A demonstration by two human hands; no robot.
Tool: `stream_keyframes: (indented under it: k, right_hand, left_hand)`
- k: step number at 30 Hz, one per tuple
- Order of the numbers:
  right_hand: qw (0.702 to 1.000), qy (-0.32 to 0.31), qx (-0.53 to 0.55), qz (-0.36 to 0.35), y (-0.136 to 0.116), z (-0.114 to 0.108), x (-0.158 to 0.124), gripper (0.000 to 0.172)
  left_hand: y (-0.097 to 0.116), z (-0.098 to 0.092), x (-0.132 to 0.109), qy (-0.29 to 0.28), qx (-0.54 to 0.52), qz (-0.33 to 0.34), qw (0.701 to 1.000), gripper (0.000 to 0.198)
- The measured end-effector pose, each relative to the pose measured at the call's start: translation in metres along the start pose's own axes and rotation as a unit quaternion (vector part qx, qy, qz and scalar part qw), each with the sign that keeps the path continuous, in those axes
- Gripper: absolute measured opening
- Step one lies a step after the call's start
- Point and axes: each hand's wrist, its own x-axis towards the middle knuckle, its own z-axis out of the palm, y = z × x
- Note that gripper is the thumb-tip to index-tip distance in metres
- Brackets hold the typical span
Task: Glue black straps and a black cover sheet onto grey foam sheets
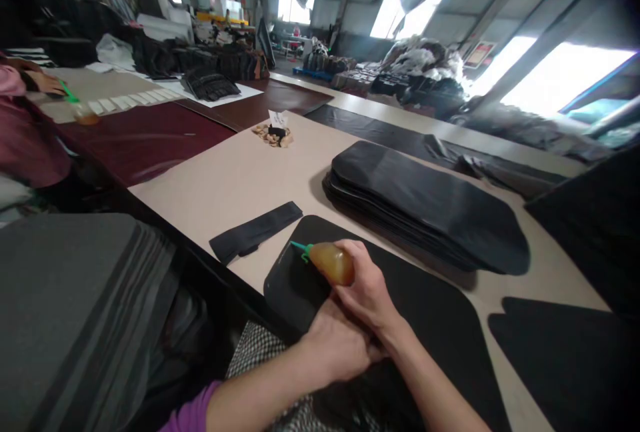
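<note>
My right hand (367, 289) is wrapped round an amber glue bottle (333, 263) with a green nozzle that points left, its tip over the near left end of a black rounded panel (435, 315) lying flat on the table. My left hand (335, 345) rests on the same panel just below the right hand, fingers curled and partly hidden under the right wrist. A narrow black strip (255, 232) lies on the table left of the panel.
A stack of black rounded panels (425, 209) sits behind the one I work on. Grey foam sheets (70, 305) are piled at my left. Another black piece (565, 359) lies right. A person in pink (25, 132) works at the far left table.
</note>
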Motion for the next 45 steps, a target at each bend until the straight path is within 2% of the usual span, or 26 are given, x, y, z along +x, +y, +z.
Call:
stream_keyframes:
  k: [7,10,13,19,25,29,33,39,45]
  right_hand:
    - [0.991,0.061,-0.121,-0.003,0.036,0.007,0.018,0.055]
    - [0.987,0.074,-0.142,0.012,0.044,0.000,0.020,0.052]
    - [0.985,0.071,-0.151,0.033,0.046,-0.016,0.012,0.051]
    - [0.976,0.075,-0.184,0.092,0.052,-0.072,-0.040,0.049]
    - [0.946,0.092,-0.259,0.173,0.066,-0.145,-0.126,0.055]
    - [0.923,0.124,-0.274,0.240,0.064,-0.177,-0.176,0.055]
    - [0.906,0.162,-0.276,0.279,0.057,-0.186,-0.199,0.050]
    - [0.900,0.189,-0.288,0.266,0.048,-0.183,-0.212,0.050]
    - [0.898,0.176,-0.277,0.293,0.013,-0.191,-0.238,0.050]
  left_hand:
    - [-0.003,0.002,0.000,0.013,-0.007,-0.002,1.000,0.064]
    - [-0.001,-0.001,0.000,0.021,-0.010,-0.011,1.000,0.064]
    - [0.001,-0.001,0.001,0.026,-0.007,-0.010,1.000,0.066]
    - [0.002,0.006,0.001,0.032,0.019,-0.007,0.999,0.066]
    - [0.003,0.011,0.002,0.026,0.051,0.005,0.998,0.062]
    - [0.005,0.012,0.004,0.027,0.076,0.009,0.997,0.060]
    - [0.005,0.015,0.004,0.028,0.108,0.027,0.993,0.058]
    - [0.004,0.018,0.004,0.027,0.138,0.040,0.989,0.058]
    - [0.005,0.018,0.004,0.019,0.147,0.042,0.988,0.059]
